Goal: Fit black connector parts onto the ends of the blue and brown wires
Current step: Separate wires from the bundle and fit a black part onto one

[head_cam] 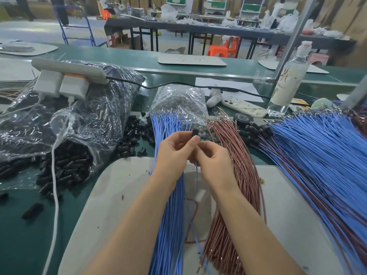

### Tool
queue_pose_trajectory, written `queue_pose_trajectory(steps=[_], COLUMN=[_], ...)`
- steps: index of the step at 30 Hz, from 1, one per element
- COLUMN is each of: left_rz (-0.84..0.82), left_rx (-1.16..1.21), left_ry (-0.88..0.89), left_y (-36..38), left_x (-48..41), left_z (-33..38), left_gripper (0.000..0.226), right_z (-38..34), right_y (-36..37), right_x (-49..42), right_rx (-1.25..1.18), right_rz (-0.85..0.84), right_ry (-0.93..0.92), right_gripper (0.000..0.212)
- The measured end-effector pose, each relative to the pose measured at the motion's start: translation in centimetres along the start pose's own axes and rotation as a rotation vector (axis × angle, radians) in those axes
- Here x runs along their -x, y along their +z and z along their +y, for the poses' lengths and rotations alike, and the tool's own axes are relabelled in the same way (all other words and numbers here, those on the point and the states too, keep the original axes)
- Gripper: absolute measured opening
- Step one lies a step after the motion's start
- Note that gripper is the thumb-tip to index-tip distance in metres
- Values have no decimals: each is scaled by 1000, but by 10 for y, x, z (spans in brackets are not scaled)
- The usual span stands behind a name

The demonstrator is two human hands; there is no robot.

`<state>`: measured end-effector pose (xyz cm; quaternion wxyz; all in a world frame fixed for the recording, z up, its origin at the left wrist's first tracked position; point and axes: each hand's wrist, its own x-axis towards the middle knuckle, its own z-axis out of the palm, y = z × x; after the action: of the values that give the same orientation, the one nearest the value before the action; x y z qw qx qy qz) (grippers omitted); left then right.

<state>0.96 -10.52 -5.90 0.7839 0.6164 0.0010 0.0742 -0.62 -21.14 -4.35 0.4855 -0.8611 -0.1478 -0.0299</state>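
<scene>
My left hand [174,153] pinches a small black connector part [194,133] between thumb and fingers above the work mat. My right hand [213,157] sits close against it and pinches a single blue wire [196,175] that hangs down between my wrists. A bundle of blue wires [168,195] lies under my left forearm, and a bundle of brown wires [238,175] lies under my right. Loose black connector parts [65,167] spill from a clear plastic bag at the left.
A large fan of finished blue and brown wires [317,155] covers the right side. A clear bag of metal terminals [178,104], a phone [244,107], a roll of black tape [243,118], a bottle [288,82] and a power strip [67,76] stand behind.
</scene>
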Motion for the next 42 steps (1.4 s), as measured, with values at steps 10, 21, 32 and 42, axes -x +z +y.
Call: queue_pose_trajectory(steps=[10, 21, 32, 42], left_rz=[-28, 16, 141, 100], left_rx=[18, 67, 122, 185], left_ry=[29, 47, -79, -256], left_y=[0, 1, -11, -21], left_x=[2, 3, -5, -8], left_z=[2, 6, 11, 15], left_gripper=[8, 9, 7, 15], right_z=[6, 9, 17, 26], right_y=[-3, -3, -10, -16], right_x=[-4, -7, -8, -14], right_rx=[52, 111, 265, 758], right_rz=[41, 90, 202, 120], right_ry=[52, 75, 134, 423], right_gripper=[23, 24, 25, 24])
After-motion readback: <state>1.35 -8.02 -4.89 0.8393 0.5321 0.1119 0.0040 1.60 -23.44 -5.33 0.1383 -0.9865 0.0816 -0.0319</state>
